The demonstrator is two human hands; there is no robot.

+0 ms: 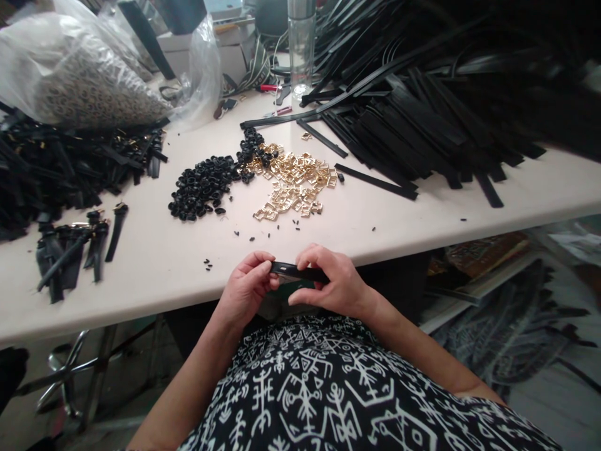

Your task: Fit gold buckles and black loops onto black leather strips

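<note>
A short black strip (pixel 293 270) with a small slot near its left end is held level just off the table's front edge. My left hand (pixel 248 285) pinches the left end between thumb and fingers. Around the right part of the strip curl the fingers of my right hand (pixel 333 280), its thumb lower and apart from the strip. Beyond my hands lie a pile of gold buckles (pixel 298 178) and a heap of small black loops (pixel 200 188).
Black strips (pixel 389 131) cover the table's (pixel 188 269) right back. Strips with gold fittings (pixel 61 163) are heaped at left, under a plastic bag of rings (pixel 89 81). A clear bottle (pixel 301 50) stands at the back near small red-handled tools (pixel 270 88).
</note>
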